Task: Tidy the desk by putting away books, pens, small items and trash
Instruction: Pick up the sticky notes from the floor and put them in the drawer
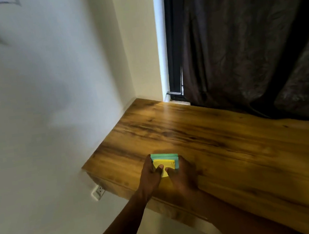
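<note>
the person stands at the wooden surface (222, 147), both arms stretched toward its near left end. between the two hands sits a small stack of notes (165, 159): a green pad underneath, a smaller yellow pad on top. the stack lies at about 7 o'clock on the surface, just inside the near edge and near the left corner.

the left hand (150, 173) holds the stack's left side, its thumb laid on the yellow pad. the right hand (181, 174) holds the right side, its thumb also on the yellow top. each grip is curled round the stack and pinching it between thumb and fingers; the fingers under or behind the pads are hidden, so how far they wrap cannot be told. whether the stack rests on the surface or is just lifted off it is also unclear.

the step in hand looks like the small-items one: the pads are being gathered and squared into one pile. no books, pens or trash show on the rest of the surface, so this may be a late step.

the next move probably calls for keeping the pads aligned and carrying or sliding them to a storage spot; none is in view. the wall (41, 112) lies at 9 o'clock, the curtain (247, 36) at 1 o'clock, an outlet (98, 192) below the left edge.
</note>
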Demonstrator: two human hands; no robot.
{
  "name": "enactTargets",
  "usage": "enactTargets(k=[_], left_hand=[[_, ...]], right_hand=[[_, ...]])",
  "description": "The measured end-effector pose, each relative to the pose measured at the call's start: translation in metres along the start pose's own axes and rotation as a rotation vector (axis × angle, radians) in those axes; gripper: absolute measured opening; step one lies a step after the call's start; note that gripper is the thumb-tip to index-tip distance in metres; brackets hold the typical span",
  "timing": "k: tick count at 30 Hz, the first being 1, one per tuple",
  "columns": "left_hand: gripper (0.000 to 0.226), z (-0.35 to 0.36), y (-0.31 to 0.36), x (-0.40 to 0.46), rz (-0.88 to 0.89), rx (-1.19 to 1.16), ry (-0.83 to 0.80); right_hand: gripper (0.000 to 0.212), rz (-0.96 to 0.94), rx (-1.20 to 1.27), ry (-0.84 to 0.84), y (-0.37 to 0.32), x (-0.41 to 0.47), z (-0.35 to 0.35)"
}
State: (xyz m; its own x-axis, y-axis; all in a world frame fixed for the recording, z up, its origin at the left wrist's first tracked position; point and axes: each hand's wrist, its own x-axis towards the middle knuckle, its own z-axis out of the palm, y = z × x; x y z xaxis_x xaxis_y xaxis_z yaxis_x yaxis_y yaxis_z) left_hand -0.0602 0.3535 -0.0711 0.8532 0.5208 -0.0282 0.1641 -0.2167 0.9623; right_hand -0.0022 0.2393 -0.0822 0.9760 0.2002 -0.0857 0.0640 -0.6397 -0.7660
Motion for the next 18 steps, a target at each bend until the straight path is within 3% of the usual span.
enactTargets(k=[3, 6, 9, 13, 18], left_hand=[[0.036, -0.001, -0.002, 0.024, 0.028, 0.044, -0.095], [0.032, -0.001, -0.005, 0.044, 0.1, 0.099, -0.174], [0.041, 0.001, -0.005, 0.055, 0.149, 0.136, -0.236], [0.057, 0.001, -0.012, 0.054, 0.153, 0.095, -0.328], [0.058, -0.001, -0.027, 0.052, 0.154, 0.036, -0.341]], right_hand=[[0.052, 0.019, -0.027, 0.085, -0.001, 0.011, 0.01], [0.046, 0.069, 0.12, 0.182, -0.002, 0.012, 0.02], [0.049, 0.105, 0.179, 0.244, 0.001, 0.013, 0.027], [0.054, 0.134, 0.185, 0.289, 0.0, 0.006, 0.025], [0.053, 0.179, 0.157, 0.276, -0.002, -0.005, 0.028]])
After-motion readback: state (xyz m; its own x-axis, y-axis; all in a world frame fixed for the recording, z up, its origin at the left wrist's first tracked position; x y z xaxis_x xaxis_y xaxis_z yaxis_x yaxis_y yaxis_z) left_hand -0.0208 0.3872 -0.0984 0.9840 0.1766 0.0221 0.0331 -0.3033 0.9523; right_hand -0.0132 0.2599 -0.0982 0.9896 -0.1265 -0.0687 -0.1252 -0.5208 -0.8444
